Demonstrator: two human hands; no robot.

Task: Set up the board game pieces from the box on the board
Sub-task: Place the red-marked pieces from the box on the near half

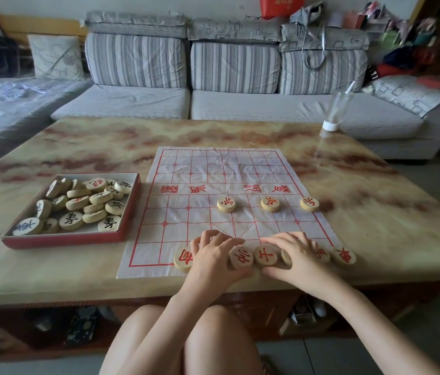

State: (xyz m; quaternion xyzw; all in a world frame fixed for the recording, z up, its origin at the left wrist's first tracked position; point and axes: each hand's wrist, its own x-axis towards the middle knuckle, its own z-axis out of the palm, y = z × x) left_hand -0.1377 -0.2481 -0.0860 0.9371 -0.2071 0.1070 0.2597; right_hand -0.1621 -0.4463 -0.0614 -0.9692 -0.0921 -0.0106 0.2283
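A white paper board with a red grid lies on the marble table. Three round wooden pieces with red characters stand in a row just below the board's middle. More red pieces line the near edge, the outermost at left and right. My left hand pinches a red piece between fingers and thumb. My right hand pinches the neighbouring red piece and partly covers another. The red box, left of the board, holds several pieces, mostly black-lettered.
The marble table has a clear plastic bottle upside down on its white cap at the far right corner. A striped grey sofa runs behind the table. My bare knees sit below the table's near edge.
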